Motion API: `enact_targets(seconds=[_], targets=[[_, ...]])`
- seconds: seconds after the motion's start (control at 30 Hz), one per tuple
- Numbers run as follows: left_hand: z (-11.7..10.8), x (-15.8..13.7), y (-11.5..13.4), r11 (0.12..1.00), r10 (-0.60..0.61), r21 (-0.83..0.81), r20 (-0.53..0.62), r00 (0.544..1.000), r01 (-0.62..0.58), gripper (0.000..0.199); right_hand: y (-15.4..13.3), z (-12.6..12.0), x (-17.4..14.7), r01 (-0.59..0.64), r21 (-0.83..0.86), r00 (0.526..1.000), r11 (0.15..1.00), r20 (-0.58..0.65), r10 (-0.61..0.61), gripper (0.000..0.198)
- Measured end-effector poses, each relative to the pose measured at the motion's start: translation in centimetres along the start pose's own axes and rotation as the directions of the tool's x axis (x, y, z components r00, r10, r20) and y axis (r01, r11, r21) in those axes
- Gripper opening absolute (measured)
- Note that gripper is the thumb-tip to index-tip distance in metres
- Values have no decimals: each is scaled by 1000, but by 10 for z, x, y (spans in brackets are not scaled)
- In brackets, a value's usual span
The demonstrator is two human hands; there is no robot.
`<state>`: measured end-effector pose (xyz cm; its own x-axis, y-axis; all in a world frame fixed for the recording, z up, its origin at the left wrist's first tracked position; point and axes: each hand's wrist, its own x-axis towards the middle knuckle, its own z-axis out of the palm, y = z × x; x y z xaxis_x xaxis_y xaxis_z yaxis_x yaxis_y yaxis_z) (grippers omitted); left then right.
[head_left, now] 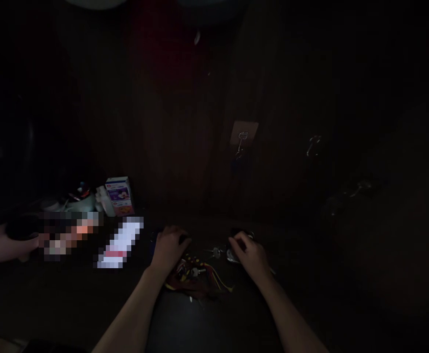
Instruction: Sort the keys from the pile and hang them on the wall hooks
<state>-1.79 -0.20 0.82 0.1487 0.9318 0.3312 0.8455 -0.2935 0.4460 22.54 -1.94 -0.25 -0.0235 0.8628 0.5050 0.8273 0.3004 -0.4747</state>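
In dim light, my left hand (169, 249) rests low over the dark surface with its fingers curled in. What it holds, if anything, is hidden. Just below it lies a tangle of red, yellow and blue cords (218, 280) with a silver key (197, 272) among them. My right hand (250, 255) is closed, thumb and forefinger bent together, over a silver metal piece (231, 256) that looks like part of a key bunch. Between both hands lies another key (216, 252). A blue item (153, 249) shows beside my left wrist.
Another person's hand (1, 245) reaches in from the left beside a blurred-out bright object (121, 242). Small boxes (119, 196), a white bottle (105, 200) and a bowl (84, 202) stand behind. On the dark upright panel are a hook (243, 136) and another metal hook (313, 145).
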Motion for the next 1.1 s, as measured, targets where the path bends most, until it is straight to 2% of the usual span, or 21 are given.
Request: enact_targets(seconds=[0.13, 0.37, 0.47, 0.6, 0.73, 0.83, 1.0, 1.1], targets=[[5, -4, 6, 998, 19, 63, 14, 1000, -20, 16, 1, 2, -1, -9, -23, 1000, 1000, 6, 9, 31], [5, -4, 13, 997, 75, 33, 2, 997, -75, 8, 2, 4, -1, 2, -22, 1000, 1000, -6, -2, 30], [4, -2, 15, 996, 75, -44, -30, 997, -76, 9, 1, 2, -1, -1, -10, 1000, 1000, -6, 1, 30], [6, 2, 14, 967, 17, -252, -95, 995, -41, 12, 3, -1, 0, -9, 25, 1000, 1000, -22, 9, 30], [7, 3, 15, 918, -58, -397, -107, 993, 11, 15, 5, -5, 2, -77, 18, 992, 997, -100, 79, 33], [8, 1, 18, 890, -72, -455, -107, 992, 15, 16, 7, -8, 3, -135, 25, 976, 990, -168, 138, 35], [7, -2, 24, 863, -33, -506, -64, 997, -4, 14, 14, -16, 4, -254, 11, 955, 967, -157, 252, 33], [7, -2, 25, 868, -28, -496, -51, 998, -1, 14, 20, -22, 5, -317, 83, 934, 945, -148, 326, 31]])
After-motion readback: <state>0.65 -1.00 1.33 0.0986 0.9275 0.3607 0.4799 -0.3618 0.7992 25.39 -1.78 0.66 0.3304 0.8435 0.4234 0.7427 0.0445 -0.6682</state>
